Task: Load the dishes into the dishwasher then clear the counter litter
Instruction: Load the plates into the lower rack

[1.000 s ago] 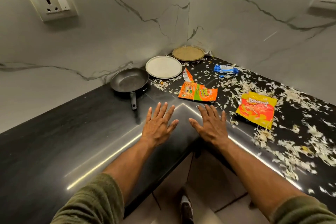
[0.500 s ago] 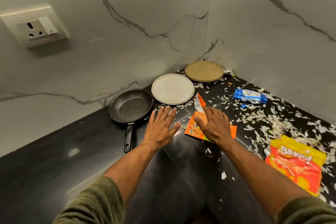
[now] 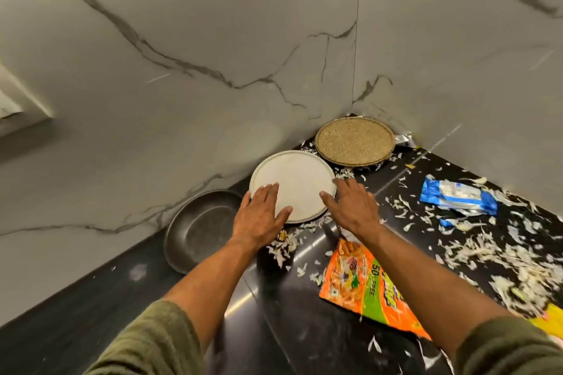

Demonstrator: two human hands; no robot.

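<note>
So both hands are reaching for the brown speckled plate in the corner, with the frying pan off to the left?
Not quite. In the head view both hands, left hand and right hand, are at the white plate; the brown speckled plate sits untouched behind it. The frying pan is indeed left.

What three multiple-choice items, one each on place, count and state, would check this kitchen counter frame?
1. Where does the round speckled tan plate lie?
A. In the wall corner
B. Inside the dark metal frying pan
C. Under the orange snack packet

2. How many round dishes, pan included, are on the black counter?
A. One
B. Three
C. Five

3. How are the hands at the round white plate?
A. Both fists closed
B. Both lifting it high
C. Fingers straight, reaching onto its edges

Key: 1 A, it sits where the marble walls meet; 2 B, pan, white plate, tan plate; 3 C, the left hand and right hand lie spread at its near rim.
</note>
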